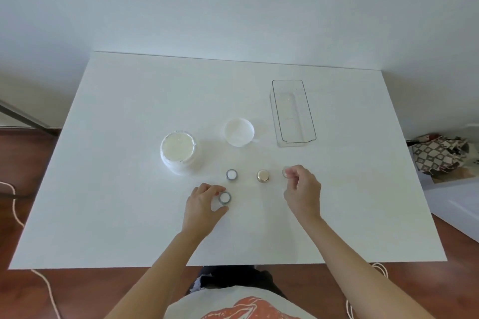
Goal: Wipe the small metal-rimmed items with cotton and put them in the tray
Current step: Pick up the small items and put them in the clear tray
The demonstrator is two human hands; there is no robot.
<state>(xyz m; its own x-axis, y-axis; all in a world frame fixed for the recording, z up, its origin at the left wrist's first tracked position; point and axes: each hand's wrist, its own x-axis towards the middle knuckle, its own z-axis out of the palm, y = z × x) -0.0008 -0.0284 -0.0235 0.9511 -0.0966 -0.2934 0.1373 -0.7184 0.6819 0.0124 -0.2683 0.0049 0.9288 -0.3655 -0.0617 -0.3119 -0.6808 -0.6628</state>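
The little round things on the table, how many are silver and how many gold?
Silver-rimmed: 2, one on the table, one in the left hand.
Gold-rimmed: 1.
Colour unclear: 1, at the right hand.
Total: 4

A white table (pixel 129 215) stands against a pale wall (pixel 233 2) on reddish-brown wooden floor (pixel 26 163).

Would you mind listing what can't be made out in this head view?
- Item at the right hand: mostly hidden by the fingertips; grip unclear.
- Clear tray: whether it holds anything is too faint to tell.
- White jar and cup: contents washed out.
- Patterned bag: cut off by the right edge.
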